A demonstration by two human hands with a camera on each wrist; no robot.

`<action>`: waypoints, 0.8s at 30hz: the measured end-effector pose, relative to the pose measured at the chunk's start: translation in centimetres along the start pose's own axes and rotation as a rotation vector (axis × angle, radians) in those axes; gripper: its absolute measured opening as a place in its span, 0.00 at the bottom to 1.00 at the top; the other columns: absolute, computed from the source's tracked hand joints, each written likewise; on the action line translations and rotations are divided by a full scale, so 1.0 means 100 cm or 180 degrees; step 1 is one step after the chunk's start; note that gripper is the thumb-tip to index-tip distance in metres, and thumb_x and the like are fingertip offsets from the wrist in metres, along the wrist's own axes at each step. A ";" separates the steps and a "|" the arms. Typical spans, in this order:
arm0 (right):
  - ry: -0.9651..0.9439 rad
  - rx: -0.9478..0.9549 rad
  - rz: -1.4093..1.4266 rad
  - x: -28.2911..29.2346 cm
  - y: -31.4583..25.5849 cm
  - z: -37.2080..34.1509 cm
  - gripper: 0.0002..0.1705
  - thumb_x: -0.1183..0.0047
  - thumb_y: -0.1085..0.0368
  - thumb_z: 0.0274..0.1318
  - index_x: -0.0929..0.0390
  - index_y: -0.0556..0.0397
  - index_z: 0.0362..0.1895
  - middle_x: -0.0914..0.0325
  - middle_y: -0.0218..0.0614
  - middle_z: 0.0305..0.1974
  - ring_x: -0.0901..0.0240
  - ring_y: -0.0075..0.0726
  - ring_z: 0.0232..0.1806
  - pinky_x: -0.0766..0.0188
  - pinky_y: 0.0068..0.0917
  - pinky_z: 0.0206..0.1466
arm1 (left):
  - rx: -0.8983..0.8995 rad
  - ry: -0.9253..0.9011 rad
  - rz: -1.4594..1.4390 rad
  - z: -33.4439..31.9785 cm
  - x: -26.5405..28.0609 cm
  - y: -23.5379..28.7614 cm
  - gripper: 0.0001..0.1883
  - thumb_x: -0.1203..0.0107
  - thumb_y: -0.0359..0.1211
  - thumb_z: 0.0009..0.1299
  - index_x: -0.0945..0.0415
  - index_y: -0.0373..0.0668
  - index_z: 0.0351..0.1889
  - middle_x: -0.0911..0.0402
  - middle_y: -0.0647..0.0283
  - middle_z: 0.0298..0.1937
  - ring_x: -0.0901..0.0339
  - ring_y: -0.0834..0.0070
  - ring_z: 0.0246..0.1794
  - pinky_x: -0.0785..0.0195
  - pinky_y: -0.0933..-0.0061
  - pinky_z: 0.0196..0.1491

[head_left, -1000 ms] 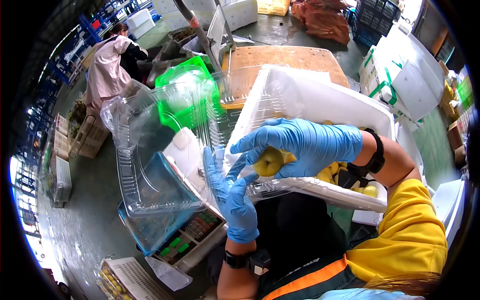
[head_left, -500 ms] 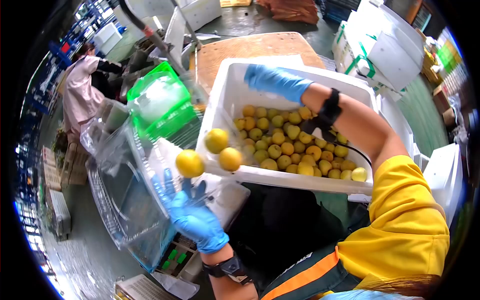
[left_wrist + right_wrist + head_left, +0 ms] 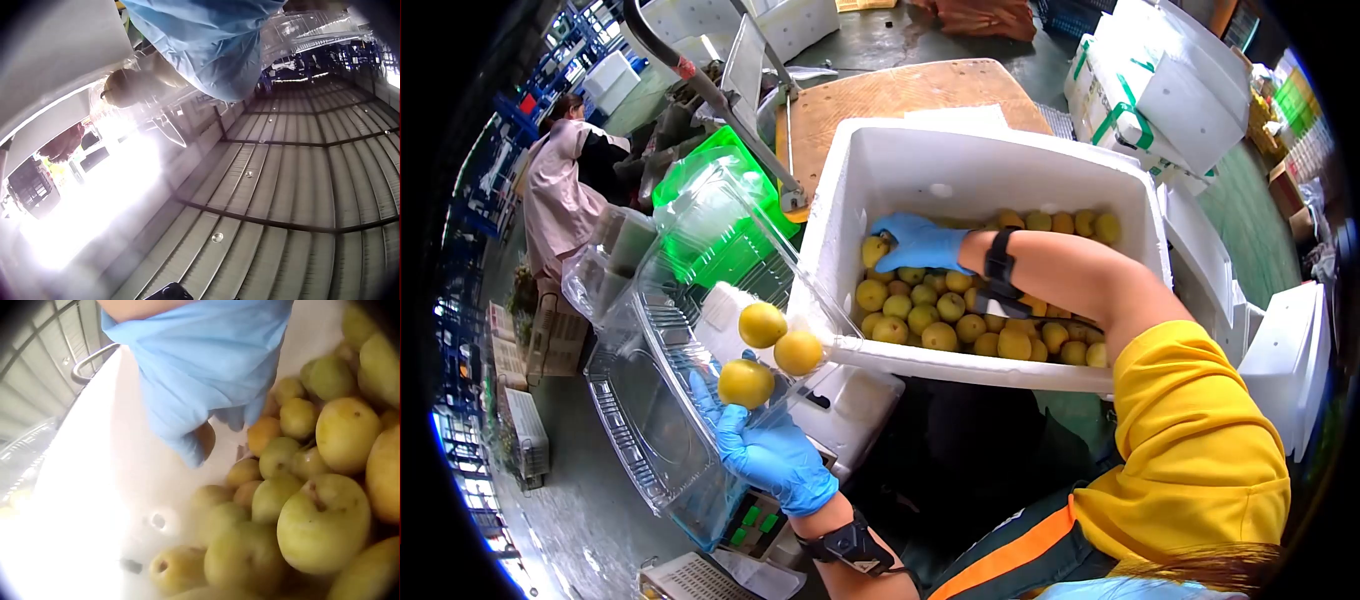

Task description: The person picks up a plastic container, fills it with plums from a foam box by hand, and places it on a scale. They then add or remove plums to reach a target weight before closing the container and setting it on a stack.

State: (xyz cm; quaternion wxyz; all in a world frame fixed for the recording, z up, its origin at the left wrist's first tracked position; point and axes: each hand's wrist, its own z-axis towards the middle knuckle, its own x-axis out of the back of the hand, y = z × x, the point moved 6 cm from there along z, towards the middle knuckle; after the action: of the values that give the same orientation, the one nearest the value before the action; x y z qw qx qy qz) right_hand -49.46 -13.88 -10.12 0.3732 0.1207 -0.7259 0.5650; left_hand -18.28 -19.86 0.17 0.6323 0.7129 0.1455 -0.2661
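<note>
A grey-green floor (image 3: 570, 430) runs under everything. Over it, straight in front of the worker, sits a deep, open white foam box (image 3: 990, 373), and just beyond that lies a light-brown wooden board (image 3: 900, 85). White foam boxes bound with green tape (image 3: 1100, 95) crowd the far right. Over on the left, a person in a pale pink garment (image 3: 560, 195) faces away. A slanting grey metal pole (image 3: 720, 105) comes down between that person and the wooden board. The wide, clear plastic hinged container (image 3: 670, 365) hangs open left of the foam box; one corner overlaps the box's rim, and the rest partly covers a bright green plastic crate (image 3: 674, 187) behind it. Below it, a dark button panel with green keys (image 3: 750, 520) peeks out.

The worker's right forearm, coming from a yellow sleeve (image 3: 1200, 430), reaches across the foam box and hides part of the fruit. At its end, the blue-gloved right hand (image 3: 920, 245) is down by the left inner wall, fingers pinching a yellow-green round fruit (image 3: 876, 252) against the thumb. The blue-gloved left hand (image 3: 775, 460) carries the container from beneath, fingers spread and showing through the plastic. Many round yellow and green fruits (image 3: 940, 335) cover the foam box's bottom; three plump yellow fruits (image 3: 798, 352) sit together in the container's right half, above the left hand.
</note>
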 end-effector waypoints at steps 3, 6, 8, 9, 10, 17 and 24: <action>-0.0018 0.0325 0.0534 0.024 -0.030 -0.025 0.32 0.29 0.63 0.44 0.27 0.50 0.55 0.22 0.44 0.50 0.24 0.45 0.51 0.27 0.35 0.56 | 0.0028 -0.0036 -0.0126 0.002 0.003 -0.002 0.38 0.56 0.32 0.64 0.49 0.37 0.76 0.34 0.45 0.67 0.30 0.52 0.64 0.29 0.50 0.62; -0.0250 0.0384 0.0909 0.053 -0.073 -0.061 0.32 0.28 0.68 0.44 0.29 0.50 0.54 0.23 0.39 0.49 0.26 0.38 0.51 0.27 0.32 0.57 | 0.0004 -0.0061 -0.0151 0.006 0.008 -0.004 0.37 0.57 0.32 0.65 0.48 0.37 0.75 0.34 0.45 0.66 0.30 0.52 0.64 0.30 0.51 0.63; -0.0346 0.0543 0.1223 0.064 -0.091 -0.083 0.31 0.28 0.70 0.45 0.29 0.50 0.54 0.23 0.36 0.49 0.27 0.34 0.51 0.27 0.30 0.58 | 0.0009 -0.0045 -0.0195 0.009 0.011 -0.006 0.37 0.58 0.32 0.65 0.48 0.37 0.75 0.34 0.45 0.66 0.30 0.52 0.64 0.30 0.51 0.63; -0.0353 0.0716 0.1406 0.068 -0.098 -0.094 0.31 0.28 0.71 0.45 0.29 0.50 0.54 0.23 0.34 0.49 0.27 0.33 0.52 0.27 0.29 0.59 | -0.0025 -0.0057 -0.0144 0.009 0.012 -0.006 0.37 0.58 0.33 0.65 0.47 0.36 0.75 0.33 0.45 0.66 0.30 0.52 0.63 0.30 0.51 0.63; -0.0356 0.0886 0.1590 0.074 -0.107 -0.106 0.31 0.28 0.72 0.46 0.28 0.49 0.54 0.24 0.33 0.49 0.28 0.31 0.52 0.27 0.29 0.59 | -0.0055 -0.0072 -0.0090 0.009 0.012 -0.006 0.36 0.58 0.33 0.65 0.47 0.36 0.75 0.33 0.45 0.66 0.29 0.52 0.63 0.30 0.52 0.63; -0.0177 0.1208 0.1461 0.095 -0.126 -0.162 0.32 0.26 0.68 0.46 0.26 0.45 0.57 0.24 0.29 0.53 0.29 0.31 0.55 0.31 0.31 0.61 | 0.0104 -0.0101 -0.0270 0.004 0.008 -0.009 0.35 0.58 0.29 0.65 0.43 0.38 0.74 0.38 0.50 0.72 0.37 0.56 0.70 0.39 0.53 0.70; -0.0441 0.1036 0.2218 0.098 -0.131 -0.182 0.33 0.27 0.73 0.47 0.28 0.48 0.58 0.27 0.31 0.52 0.30 0.31 0.56 0.32 0.30 0.64 | 0.0160 -0.0072 -0.0164 0.005 0.010 -0.011 0.36 0.58 0.30 0.63 0.42 0.37 0.74 0.37 0.49 0.70 0.35 0.55 0.69 0.34 0.52 0.67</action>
State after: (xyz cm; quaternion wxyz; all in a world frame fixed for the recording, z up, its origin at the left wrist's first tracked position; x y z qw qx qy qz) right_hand -41.00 0.77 7.61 0.0850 -0.0376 -0.6478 0.7561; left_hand -18.15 -20.32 -1.30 0.6087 0.7215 0.1500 -0.2939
